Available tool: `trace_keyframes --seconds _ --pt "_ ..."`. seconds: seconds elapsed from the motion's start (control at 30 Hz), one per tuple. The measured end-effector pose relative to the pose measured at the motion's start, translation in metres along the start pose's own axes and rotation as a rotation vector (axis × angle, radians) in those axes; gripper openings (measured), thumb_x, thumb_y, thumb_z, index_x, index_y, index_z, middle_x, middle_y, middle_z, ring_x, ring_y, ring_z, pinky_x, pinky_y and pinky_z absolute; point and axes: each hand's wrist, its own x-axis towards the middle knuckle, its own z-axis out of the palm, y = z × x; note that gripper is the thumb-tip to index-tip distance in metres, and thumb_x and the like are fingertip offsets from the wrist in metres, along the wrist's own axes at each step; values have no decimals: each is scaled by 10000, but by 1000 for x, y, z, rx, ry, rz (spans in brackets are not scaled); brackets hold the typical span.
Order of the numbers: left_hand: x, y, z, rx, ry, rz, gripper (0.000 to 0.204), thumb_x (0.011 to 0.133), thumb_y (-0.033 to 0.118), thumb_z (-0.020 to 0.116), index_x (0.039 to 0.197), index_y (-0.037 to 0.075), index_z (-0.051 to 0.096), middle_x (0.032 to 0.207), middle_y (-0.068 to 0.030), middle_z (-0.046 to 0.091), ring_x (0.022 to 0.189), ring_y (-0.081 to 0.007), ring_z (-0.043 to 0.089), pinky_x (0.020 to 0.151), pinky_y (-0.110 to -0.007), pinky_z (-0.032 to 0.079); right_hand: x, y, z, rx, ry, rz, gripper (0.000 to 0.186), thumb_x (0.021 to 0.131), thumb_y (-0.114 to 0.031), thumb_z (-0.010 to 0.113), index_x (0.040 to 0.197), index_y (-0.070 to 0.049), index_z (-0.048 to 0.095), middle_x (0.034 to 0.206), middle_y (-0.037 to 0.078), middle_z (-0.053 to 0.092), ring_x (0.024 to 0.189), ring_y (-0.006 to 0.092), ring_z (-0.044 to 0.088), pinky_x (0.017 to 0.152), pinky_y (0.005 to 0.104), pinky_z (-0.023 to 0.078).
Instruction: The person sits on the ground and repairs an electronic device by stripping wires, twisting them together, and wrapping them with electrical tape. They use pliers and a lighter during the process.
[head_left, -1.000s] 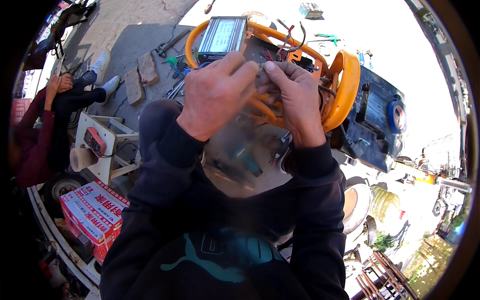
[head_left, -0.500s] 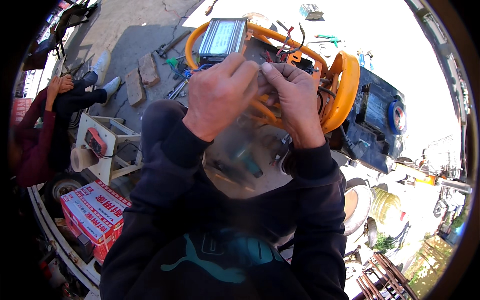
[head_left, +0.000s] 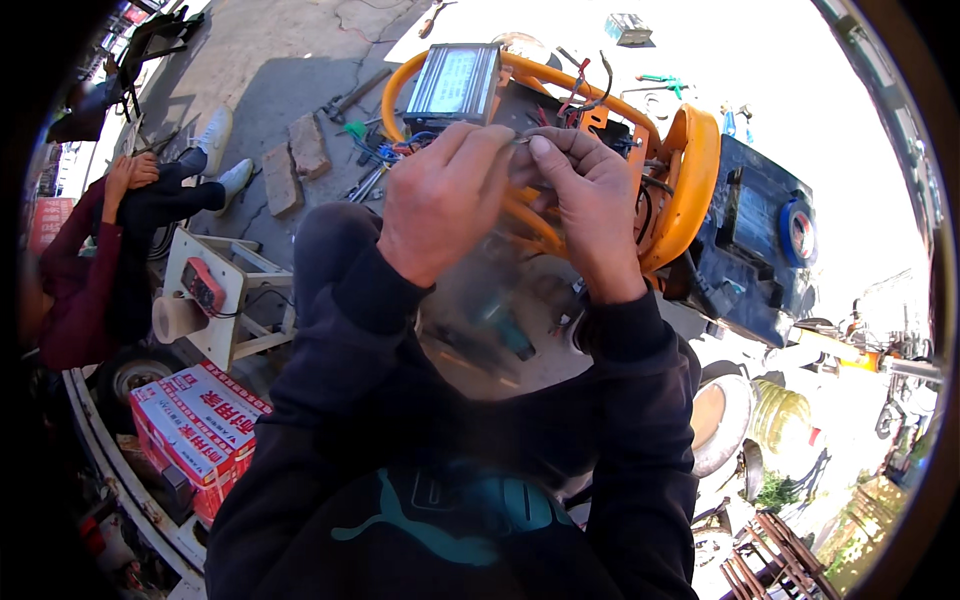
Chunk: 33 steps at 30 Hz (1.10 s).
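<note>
My left hand point(head_left: 438, 205) and my right hand point(head_left: 590, 210) meet at the fingertips, both pinched closed on something tiny that I cannot make out. They are held above an orange tubular frame point(head_left: 692, 190). Behind my left hand, a silver finned metal box point(head_left: 455, 82) sits on that frame. Loose red and black wires point(head_left: 578, 88) rise from it beyond my right hand. Blue wires point(head_left: 378, 152) spread out by my left fingers, partly hidden by them. A blurred teal tool point(head_left: 510, 328) lies on the ground below, between my forearms.
Right of the frame is a black plastic casing point(head_left: 745, 240) with a blue tape roll point(head_left: 797, 232). To the left lie bricks point(head_left: 282, 180) and a hammer point(head_left: 358, 92). A red meter point(head_left: 203, 288) rests on a pale stand point(head_left: 235, 340) near a red-white carton point(head_left: 200, 425). A seated person point(head_left: 85, 270) is at far left.
The surroundings have shifted slightly right and down in the picture. My fingertips still meet, with the left fingers a little straighter and the grip slightly adjusted.
</note>
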Motion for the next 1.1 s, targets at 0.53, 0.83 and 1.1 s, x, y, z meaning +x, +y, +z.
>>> trace_keyframes --seconds 0.53,0.83,1.1 --pt "2 5 7 15 -8 -111 123 900 41 733 1016 52 697 827 -139 718 728 -335 708 640 -371 551 8 -2 -11 182 -151 120 263 1000 -187 703 1189 -4 683 1032 50 754 850 92 719 625 204 503" --pt "5 6 -14 -252 -118 -356 127 1012 106 642 1075 0 672 813 -125 710 711 -201 692 671 -321 535 4 3 5 83 -117 -99 201 975 -152 742 1132 -28 725 1030 45 746 893 100 681 713 240 536" --pt "6 -8 -26 -663 -194 -639 190 1024 134 574 1097 -16 665 917 -144 734 859 -217 721 785 -347 555 9 0 25 209 -188 -183 172 994 -89 681 1126 4 740 1022 17 700 930 84 664 802 246 552"
